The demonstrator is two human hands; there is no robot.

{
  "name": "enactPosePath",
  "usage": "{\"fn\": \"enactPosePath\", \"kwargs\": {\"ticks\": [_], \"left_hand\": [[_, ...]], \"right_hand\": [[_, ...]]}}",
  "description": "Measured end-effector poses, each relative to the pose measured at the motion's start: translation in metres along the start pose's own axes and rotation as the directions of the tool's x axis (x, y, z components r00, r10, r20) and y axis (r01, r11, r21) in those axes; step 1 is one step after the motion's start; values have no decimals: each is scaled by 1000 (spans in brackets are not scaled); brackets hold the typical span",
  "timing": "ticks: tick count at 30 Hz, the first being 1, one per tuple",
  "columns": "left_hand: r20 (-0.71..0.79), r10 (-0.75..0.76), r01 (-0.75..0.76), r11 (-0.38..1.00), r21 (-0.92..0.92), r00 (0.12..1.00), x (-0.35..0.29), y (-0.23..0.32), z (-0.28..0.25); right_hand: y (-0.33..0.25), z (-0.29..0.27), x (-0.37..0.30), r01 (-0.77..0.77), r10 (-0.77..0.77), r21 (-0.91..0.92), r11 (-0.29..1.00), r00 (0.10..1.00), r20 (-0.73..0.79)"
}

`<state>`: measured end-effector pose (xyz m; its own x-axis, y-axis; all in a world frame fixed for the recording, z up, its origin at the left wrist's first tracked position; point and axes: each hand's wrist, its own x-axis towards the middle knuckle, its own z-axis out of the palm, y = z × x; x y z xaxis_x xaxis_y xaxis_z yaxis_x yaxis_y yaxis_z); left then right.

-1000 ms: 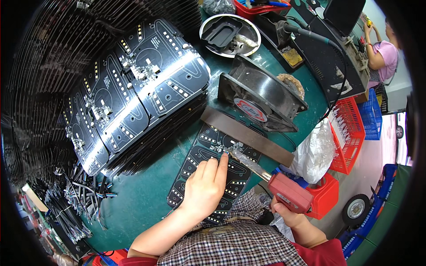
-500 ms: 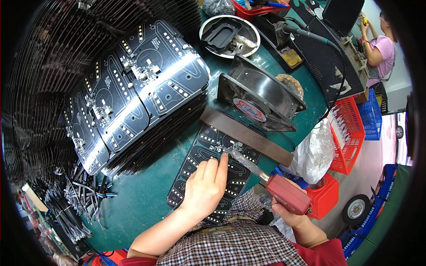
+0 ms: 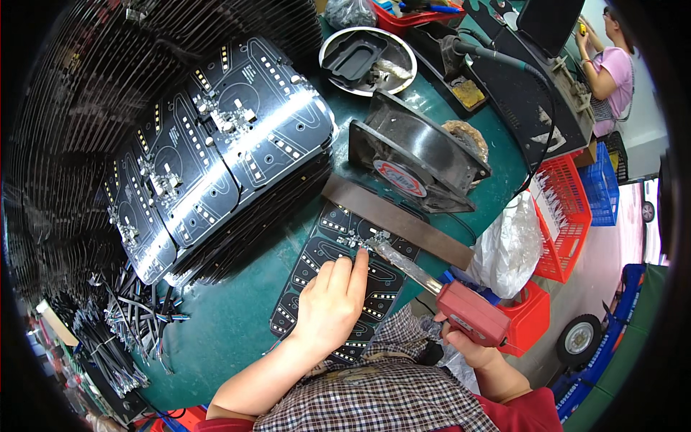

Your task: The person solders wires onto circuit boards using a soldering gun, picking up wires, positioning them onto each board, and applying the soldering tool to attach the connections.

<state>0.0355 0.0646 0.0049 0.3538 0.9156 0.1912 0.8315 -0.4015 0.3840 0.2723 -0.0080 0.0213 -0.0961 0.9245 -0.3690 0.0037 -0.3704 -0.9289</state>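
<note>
A black circuit board with rows of small white parts (image 3: pixel 327 255) lies flat on the green table (image 3: pixel 230 317) in front of me. My left hand (image 3: pixel 331 306) rests on it, index finger stretched toward a cluster of small parts near the board's top. My right hand (image 3: pixel 468 345) grips the red handle of a soldering iron (image 3: pixel 471 317). Its metal tip reaches up-left and meets the board just beyond my left fingertip.
A stack of black boards (image 3: pixel 216 151) sits at the upper left. A black box fan (image 3: pixel 414 162) and a dark flat bar (image 3: pixel 396 219) lie behind the board. Loose wires (image 3: pixel 122 327) lie at the left. Red baskets (image 3: pixel 565 216) and another person (image 3: pixel 612 68) are at the right.
</note>
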Motion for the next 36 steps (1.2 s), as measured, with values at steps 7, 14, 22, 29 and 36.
{"fn": "enactPosePath", "kwargs": {"ticks": [7, 14, 22, 29, 36], "left_hand": [[-27, 1, -3, 997, -75, 1000, 0, -3, 3], [6, -6, 6, 999, -40, 1000, 0, 0, 1], [19, 15, -16, 1000, 27, 1000, 1, 3, -2], [8, 46, -47, 997, 62, 999, 0, 2, -1], [-5, 31, -31, 999, 11, 1000, -1, 2, 0]], "right_hand": [[17, -6, -5, -25, 27, -71, 997, 999, 18], [3, -4, 8, 232, -220, -378, 896, 973, 75], [15, -4, -1, 235, -237, -247, 940, 971, 21], [15, -5, -5, 206, -212, -301, 931, 977, 13], [13, -2, -4, 165, -171, -327, 931, 985, 12]]}}
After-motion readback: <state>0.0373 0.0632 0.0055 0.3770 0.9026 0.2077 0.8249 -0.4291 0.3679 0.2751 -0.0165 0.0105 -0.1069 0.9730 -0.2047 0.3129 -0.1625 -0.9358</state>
